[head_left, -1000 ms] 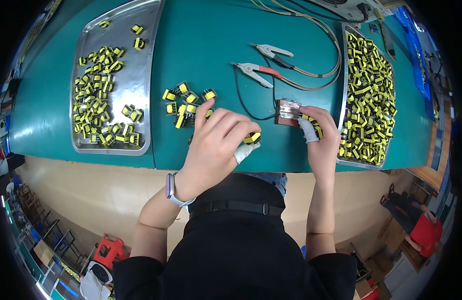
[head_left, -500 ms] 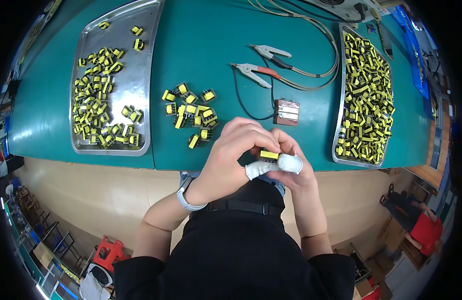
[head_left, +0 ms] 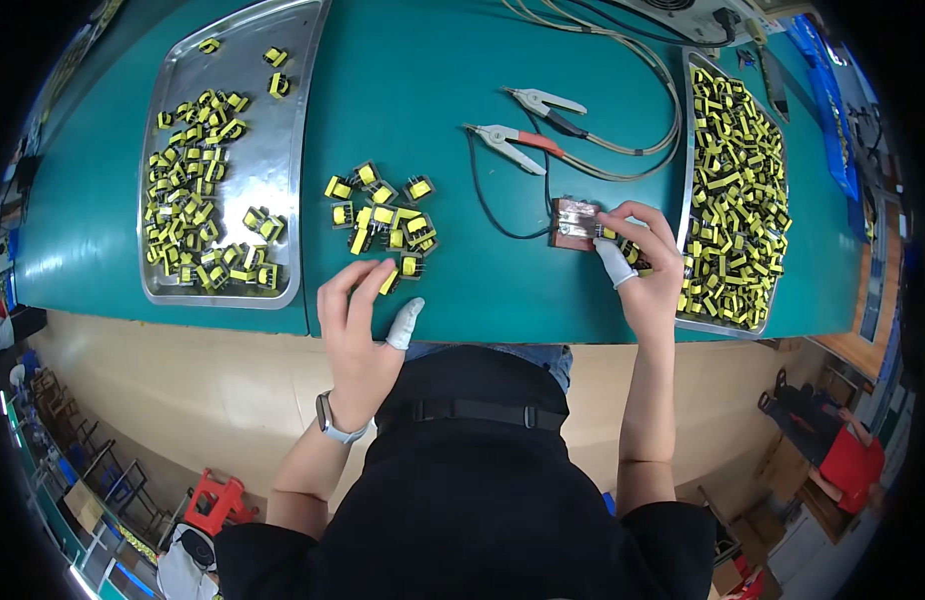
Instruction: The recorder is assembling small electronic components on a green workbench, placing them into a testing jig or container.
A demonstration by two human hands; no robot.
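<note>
My right hand [head_left: 651,262], with a white cover on its thumb, pinches a small yellow-and-black transformer [head_left: 609,232] at the right edge of a reddish-brown contact block [head_left: 575,224]. More yellow shows between its fingers; I cannot tell if that is a second piece. My left hand [head_left: 358,322], thumb likewise covered, is spread over the near side of a loose pile of transformers [head_left: 383,217]. Its index fingertip is at one yellow transformer [head_left: 390,283], which is partly covered; the thumb stands apart from it.
A metal tray [head_left: 253,120] partly filled with transformers lies at left, and a fuller tray [head_left: 686,190] at right. Two clip leads [head_left: 543,104] with cables [head_left: 633,150] lie beyond the block. A person in red [head_left: 851,462] is at the far lower right.
My hands have come apart from holding one transformer together. The right carried a transformer to the contact block; the left moved left to the loose pile and spread its fingers.
</note>
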